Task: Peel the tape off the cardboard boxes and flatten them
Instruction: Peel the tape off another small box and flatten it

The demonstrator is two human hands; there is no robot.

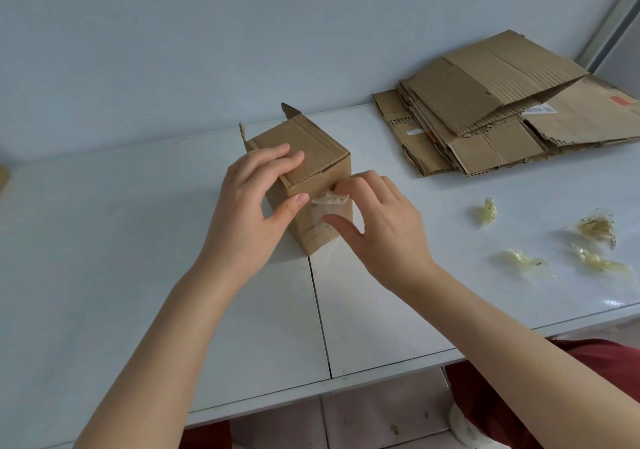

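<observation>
A small brown cardboard box [317, 158] lies on the white table [138, 241], its far flaps open. My left hand [256, 203] grips its near left corner, fingers on top and thumb on the front face. My right hand [377, 220] pinches a crumpled strip of clear tape [329, 200] at the front face's upper edge. Part of the tape still sticks lower on that face.
A stack of flattened cardboard boxes [502, 109] lies at the back right of the table. Several balled-up tape scraps [595, 229] sit on the right. A grey wall [207, 33] rises behind the table. The table's front edge runs close to my body.
</observation>
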